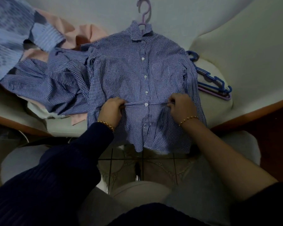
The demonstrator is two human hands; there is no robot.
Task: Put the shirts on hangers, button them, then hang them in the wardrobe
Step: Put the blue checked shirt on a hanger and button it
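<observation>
Left sleeve (59, 168): dark navy knit, fine lengthwise ribbing, runs full length to wrist. Right sleeve (271, 198): same dark fabric, ends near elbow, forearm bare below. Left bracelet (106, 125): gold, chunky beads, at cuff edge behind left hand (112, 108). Right bracelet (188, 119): gold, smaller beads, on bare wrist behind right hand (182, 106). Dark top (153, 214) fills lower edge. Pale grey trousers (137, 191) on legs.

Blue gingham shirt (129, 70) lies flat, mostly buttoned, on lilac hanger (145, 12).
</observation>
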